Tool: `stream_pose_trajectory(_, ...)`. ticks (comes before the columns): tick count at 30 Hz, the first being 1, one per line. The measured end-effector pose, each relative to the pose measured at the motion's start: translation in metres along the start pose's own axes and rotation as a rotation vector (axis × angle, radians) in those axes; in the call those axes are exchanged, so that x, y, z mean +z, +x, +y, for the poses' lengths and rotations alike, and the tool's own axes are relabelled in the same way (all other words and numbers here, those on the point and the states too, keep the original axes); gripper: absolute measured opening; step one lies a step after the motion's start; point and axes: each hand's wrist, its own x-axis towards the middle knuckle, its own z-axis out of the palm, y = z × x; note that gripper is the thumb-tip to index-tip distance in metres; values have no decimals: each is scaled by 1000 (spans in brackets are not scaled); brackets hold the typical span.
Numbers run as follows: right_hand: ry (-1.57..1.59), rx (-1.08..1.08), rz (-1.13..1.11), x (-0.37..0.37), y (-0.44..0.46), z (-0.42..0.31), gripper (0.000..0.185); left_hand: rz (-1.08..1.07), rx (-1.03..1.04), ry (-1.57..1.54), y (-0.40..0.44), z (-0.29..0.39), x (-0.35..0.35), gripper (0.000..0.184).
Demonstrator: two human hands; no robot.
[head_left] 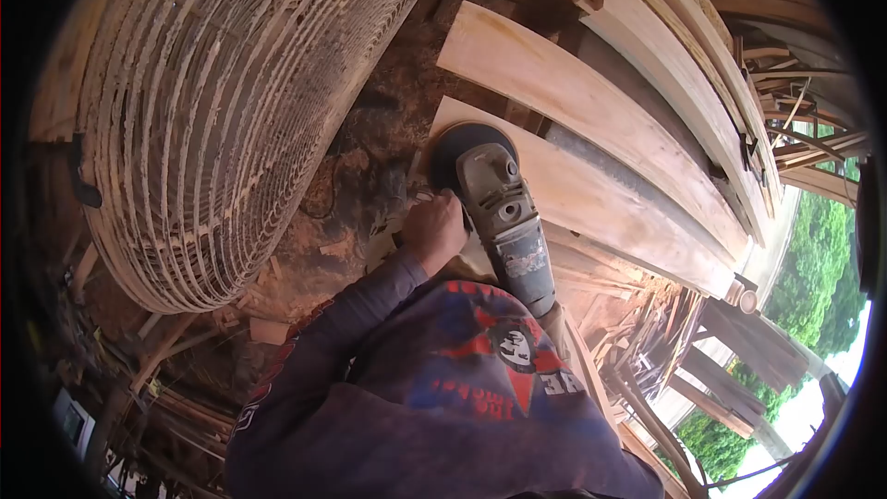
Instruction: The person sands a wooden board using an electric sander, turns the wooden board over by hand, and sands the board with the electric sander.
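Note:
An angle grinder (516,231) with a round dark disc pad (462,150) lies across the near end of a pale wooden plank (601,189). The pad appears to rest on the plank's end, though the contact edge is hidden. My left hand (434,233) is closed beside the tool's head, gripping its side handle, most of which the fingers cover. The grinder's body points back toward my shirt, and its rear end is partly hidden there. My right hand cannot be seen.
A large dusty wire fan guard (240,111) stands close on the left. Beyond the grinder lie a second plank (564,102) and a longer beam (665,65). Scrap wood (647,337) is piled at the right. Sawdust (337,212) covers the ground.

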Motion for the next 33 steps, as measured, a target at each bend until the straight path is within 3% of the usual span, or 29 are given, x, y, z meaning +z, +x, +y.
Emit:
stream_pose_trajectory(3, 10, 17, 14, 4, -7, 2, 52, 3, 67, -20, 3, 2, -2, 21)
stream_pose_trajectory(14, 28, 13, 20, 17, 13, -16, 54, 90, -21, -95, -6, -34, -4, 28)
stream_pose_trajectory(17, 48, 31, 19, 17, 6, -11, 54, 23, -38, -89, -5, -34, -8, 28)
stream_pose_trajectory(29, 158, 243, 114, 2, -90, 61, 55, -8, 24, 43, 8, 0, -20, 22)
stream_pose_trajectory(31, 86, 283, 163, 4, -94, 66, 53, -25, 3, 69, 16, 3, -6, 30)
stream_pose_trajectory(33, 111, 320, 166, 11, -101, 85, 53, -31, 110, 88, 19, 14, -5, 29)
